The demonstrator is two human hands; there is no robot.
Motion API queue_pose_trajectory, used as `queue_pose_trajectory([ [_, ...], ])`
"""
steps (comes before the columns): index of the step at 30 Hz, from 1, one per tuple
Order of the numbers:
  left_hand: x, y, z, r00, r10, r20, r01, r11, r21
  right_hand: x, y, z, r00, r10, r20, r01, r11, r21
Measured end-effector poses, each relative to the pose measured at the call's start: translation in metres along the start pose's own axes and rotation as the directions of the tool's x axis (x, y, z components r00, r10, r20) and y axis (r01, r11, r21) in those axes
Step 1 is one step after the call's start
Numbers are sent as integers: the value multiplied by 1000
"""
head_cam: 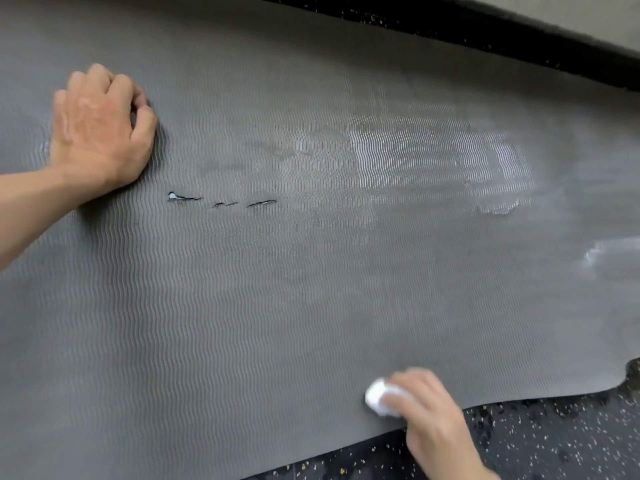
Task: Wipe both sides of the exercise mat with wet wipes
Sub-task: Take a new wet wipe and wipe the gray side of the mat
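A grey exercise mat [277, 289] with a wavy ribbed surface lies flat and fills most of the view. My right hand [429, 417] grips a balled white wet wipe [379, 398] and presses it on the mat near the mat's near edge. My left hand [100, 126] rests on the mat at the upper left, fingers curled into a loose fist, holding nothing. Wet shiny streaks [443, 161] show on the mat's right half. Three small tears [221, 200] run in a line near the middle left.
Black speckled rubber floor [536, 441] shows past the mat's near edge at the lower right. A dark strip of the same floor [485, 32] and a grey surface lie beyond the far edge at the top right.
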State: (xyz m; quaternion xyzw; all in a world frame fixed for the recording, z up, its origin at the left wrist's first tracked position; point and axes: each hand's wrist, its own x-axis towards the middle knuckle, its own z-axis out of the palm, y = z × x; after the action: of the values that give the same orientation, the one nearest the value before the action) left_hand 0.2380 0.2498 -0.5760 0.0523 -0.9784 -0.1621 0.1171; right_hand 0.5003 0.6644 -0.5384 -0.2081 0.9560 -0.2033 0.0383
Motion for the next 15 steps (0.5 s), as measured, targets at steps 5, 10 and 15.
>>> queue_pose_trajectory([
  [5,-1,2,-1,1000,15,-17,-15,999,-35,75,27,1,970,159,-185,-186,972,-143],
  [10,1,-5,4,1000,-9,-13,9,1000,10,-14,0,6,994,54,-100,-56,998,-20],
  [15,5,-3,6,1000,12,0,-12,1000,9,60,22,4,987,61,-150,-75,993,-86],
])
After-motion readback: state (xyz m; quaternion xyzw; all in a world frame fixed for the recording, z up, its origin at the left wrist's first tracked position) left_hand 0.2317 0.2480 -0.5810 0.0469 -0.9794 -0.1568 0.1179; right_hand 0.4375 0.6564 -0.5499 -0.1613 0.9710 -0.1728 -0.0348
